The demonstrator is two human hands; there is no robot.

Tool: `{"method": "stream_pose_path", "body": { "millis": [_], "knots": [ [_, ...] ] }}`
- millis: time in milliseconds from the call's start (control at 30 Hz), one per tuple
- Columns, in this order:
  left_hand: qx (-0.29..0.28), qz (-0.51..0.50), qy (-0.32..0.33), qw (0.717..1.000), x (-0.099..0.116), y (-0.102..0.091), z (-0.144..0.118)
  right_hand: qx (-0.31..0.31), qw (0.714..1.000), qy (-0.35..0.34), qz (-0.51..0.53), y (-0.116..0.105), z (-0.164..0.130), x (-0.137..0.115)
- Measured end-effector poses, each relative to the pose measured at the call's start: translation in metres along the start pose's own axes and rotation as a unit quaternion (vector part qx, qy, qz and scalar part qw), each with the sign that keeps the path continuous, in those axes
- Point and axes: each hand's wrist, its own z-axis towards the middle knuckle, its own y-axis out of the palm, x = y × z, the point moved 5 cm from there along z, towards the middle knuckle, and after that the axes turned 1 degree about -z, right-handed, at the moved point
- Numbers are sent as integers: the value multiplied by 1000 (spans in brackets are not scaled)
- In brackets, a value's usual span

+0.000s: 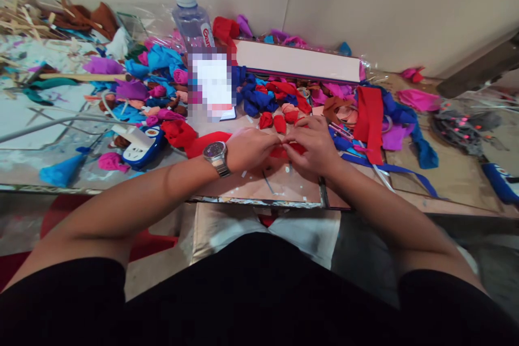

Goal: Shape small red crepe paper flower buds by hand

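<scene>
My left hand (253, 148), with a watch (216, 155) on the wrist, is closed, its fingertips pinched at the middle of the worktop. Facing it, my right hand (310, 143) is closed too, and the fingertips of both meet over a red crepe-like strip (284, 151). The fingers partly cover this strip, so its exact shape is hidden. More red material (206, 143) lies left of my left hand. Just beyond the fingers sit small red rolled pieces (279, 123). A broad red strip (368, 124) drapes over the pile to the right of my right hand.
A bottle (190, 21) stands behind a lit phone (219, 86), partly blurred out. A long pale box (295, 59) lies along the wall amid crumpled colourful pieces. At left is a blue-and-white power strip (142, 147) with cables. A dark tangled bundle (466, 124) lies at right.
</scene>
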Motion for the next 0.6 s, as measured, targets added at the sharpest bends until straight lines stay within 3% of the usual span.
{"method": "stream_pose_path", "body": {
  "millis": [267,600],
  "knots": [
    [3,-55,-27,998,-4,-2,-1,-32,999,-4,-19,2,0,-1],
    [-21,-185,3,982,-16,-3,4,-45,999,13,11,3,2,3]
  ]
}}
